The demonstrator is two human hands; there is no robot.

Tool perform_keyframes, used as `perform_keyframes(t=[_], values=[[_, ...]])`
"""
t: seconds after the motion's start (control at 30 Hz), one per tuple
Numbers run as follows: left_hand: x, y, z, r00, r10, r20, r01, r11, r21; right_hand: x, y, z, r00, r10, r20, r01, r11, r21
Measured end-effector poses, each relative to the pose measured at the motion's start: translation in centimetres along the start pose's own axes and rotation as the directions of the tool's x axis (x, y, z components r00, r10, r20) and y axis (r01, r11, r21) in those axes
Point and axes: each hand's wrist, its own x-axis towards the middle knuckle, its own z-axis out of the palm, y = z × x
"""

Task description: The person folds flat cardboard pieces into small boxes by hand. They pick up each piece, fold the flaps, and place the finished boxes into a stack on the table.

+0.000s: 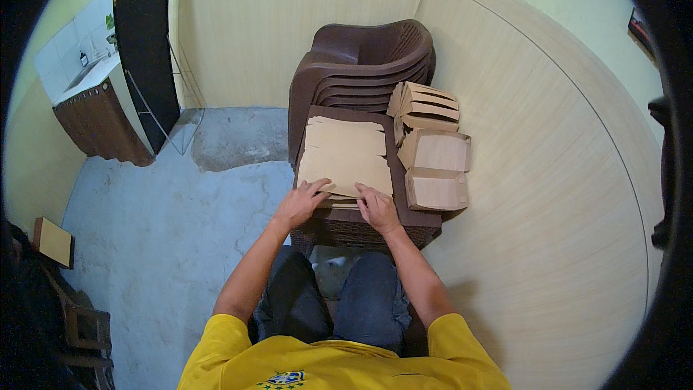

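Note:
A stack of flat tan cardboard box blanks point(345, 148) with notched sides lies on a dark brown woven table point(424, 222) in front of me. My left hand point(302, 202) is at the near left part of the top blank, its fingertips on the edge. My right hand point(378, 208) holds the same near edge further right, index finger stretched over the top. Between the hands this edge stands slightly raised, with more layers showing below it. The undersides of my fingers are hidden.
Right of the stack sit an opened folded cardboard box point(437, 150) and several nested boxes point(429, 105). Behind the table rise stacked brown plastic armchairs point(361, 65). A curved wood-panel wall point(548, 173) runs along the right. A sink counter point(90, 76) stands far left.

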Motion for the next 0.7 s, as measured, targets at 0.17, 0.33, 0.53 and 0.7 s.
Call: perform_keyframes(t=[0.17,0.33,0.53,0.7], values=[[-0.4,-0.5,0.6,0.999,0.046,-0.001,-0.046,0.995,-0.091,-0.3,0.7,-0.1,0.955,-0.293,0.051,0.298,0.940,-0.164],[-0.5,-0.7,0.0,0.976,0.182,0.118,-0.179,0.983,-0.034,-0.3,0.8,0.0,0.971,-0.156,0.182,0.174,0.980,-0.092],[-1.3,0.1,0.8,0.997,0.067,0.045,-0.064,0.996,-0.061,-0.1,0.6,0.2,0.969,-0.140,0.202,0.160,0.983,-0.088],[-1.1,-0.7,1.7,0.995,0.091,-0.046,-0.095,0.991,-0.091,0.5,1.2,0.0,0.964,-0.119,0.237,0.131,0.991,-0.033]])
